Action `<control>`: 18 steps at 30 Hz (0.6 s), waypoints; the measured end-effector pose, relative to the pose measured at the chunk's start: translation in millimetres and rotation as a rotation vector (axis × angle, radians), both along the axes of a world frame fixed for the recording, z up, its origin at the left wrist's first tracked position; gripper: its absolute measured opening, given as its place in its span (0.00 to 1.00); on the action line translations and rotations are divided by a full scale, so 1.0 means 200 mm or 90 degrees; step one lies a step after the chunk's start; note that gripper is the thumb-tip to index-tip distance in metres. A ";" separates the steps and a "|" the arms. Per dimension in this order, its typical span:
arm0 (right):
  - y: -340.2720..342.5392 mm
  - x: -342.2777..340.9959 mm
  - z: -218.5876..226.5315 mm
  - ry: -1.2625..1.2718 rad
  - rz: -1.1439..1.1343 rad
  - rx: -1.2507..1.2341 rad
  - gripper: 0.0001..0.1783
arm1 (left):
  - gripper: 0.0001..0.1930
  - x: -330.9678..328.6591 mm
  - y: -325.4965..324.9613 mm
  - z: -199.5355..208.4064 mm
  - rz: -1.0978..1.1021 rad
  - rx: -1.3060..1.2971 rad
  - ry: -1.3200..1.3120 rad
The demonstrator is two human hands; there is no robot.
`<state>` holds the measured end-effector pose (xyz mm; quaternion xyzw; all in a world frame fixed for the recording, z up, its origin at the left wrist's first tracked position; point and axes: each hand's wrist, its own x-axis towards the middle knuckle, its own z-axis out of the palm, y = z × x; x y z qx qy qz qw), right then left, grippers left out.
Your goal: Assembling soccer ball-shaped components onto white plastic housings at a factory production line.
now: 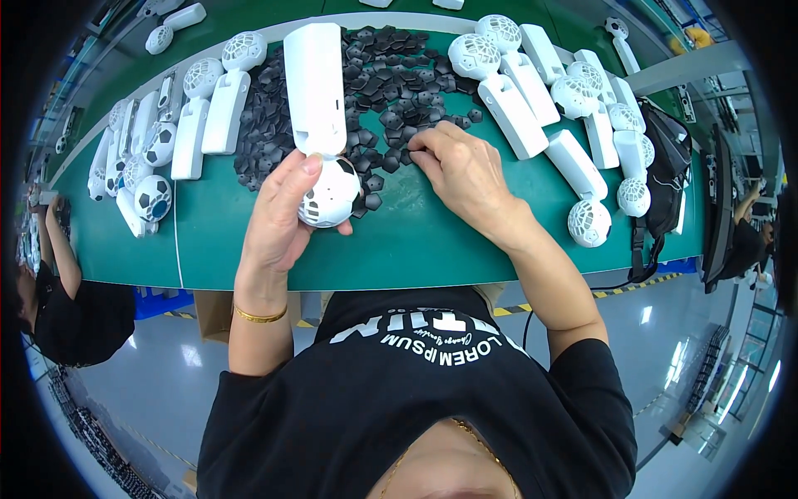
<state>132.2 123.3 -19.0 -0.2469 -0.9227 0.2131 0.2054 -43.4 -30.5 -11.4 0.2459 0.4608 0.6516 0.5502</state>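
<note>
Overhead, the left hand has its grip clamped on a white handheld fan, fingers round the ball-shaped head, which sits near the middle of the green table, its handle pointing to the far edge. Just beside it, the right hand pinches at the near edge of a heap of small black pentagon pieces. More white fans lie toward the table's right end.

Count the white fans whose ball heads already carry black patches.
3: the held fan in the left hand; an upper fan and a lower fan near the green table's left end. Others may be hidden in that pile.
</note>
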 end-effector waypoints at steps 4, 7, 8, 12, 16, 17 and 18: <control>0.01 0.02 0.00 -0.013 0.003 -0.032 0.04 | 0.25 0.00 -0.01 0.00 0.005 -0.001 0.003; 0.00 0.04 0.02 -0.029 0.000 -0.065 0.04 | 0.25 0.00 -0.02 0.00 0.020 -0.006 -0.001; 0.00 0.04 0.03 -0.032 -0.010 -0.136 0.04 | 0.25 0.00 -0.02 0.00 0.020 -0.007 -0.002; 0.00 0.06 0.03 0.005 -0.047 -0.361 0.04 | 0.24 0.03 0.01 0.01 0.029 -0.008 -0.020; -0.01 0.08 0.04 0.097 -0.066 -0.583 0.04 | 0.22 0.09 0.05 0.03 0.046 0.020 -0.081; -0.02 0.09 0.06 0.106 -0.058 -0.638 0.05 | 0.22 0.10 0.06 0.03 0.052 0.018 -0.092; -0.03 0.10 0.08 0.114 -0.050 -0.693 0.06 | 0.22 0.11 0.07 0.04 0.058 0.016 -0.103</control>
